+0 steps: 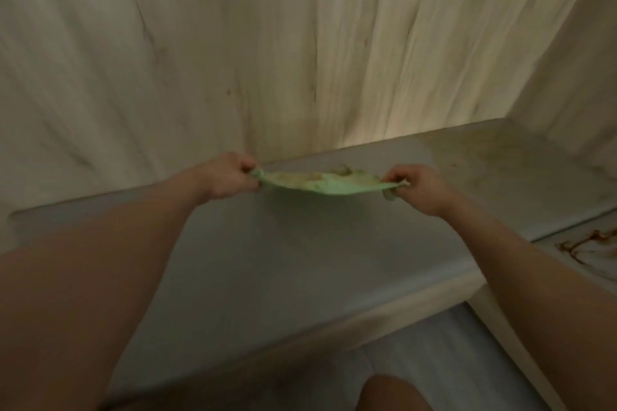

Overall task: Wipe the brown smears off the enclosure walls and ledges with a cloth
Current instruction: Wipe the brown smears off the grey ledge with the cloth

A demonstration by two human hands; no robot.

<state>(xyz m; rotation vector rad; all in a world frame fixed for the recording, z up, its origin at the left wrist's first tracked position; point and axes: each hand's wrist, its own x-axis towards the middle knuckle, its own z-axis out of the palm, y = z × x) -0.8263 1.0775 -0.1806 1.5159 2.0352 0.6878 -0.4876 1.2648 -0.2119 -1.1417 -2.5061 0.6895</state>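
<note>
Two hands, left hand (230, 177) and right hand (417, 188), pinch opposite ends of a stained green cloth (320, 182), stretched above the marble ledge (300, 243); brown smears (587, 242), probably sauce, lower right.

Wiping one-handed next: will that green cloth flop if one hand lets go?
Probably floppy: the cloth sags between the left hand and right hand. Likely light, since pinches at its ends hold it. Brown soiling may make it slick.
</note>
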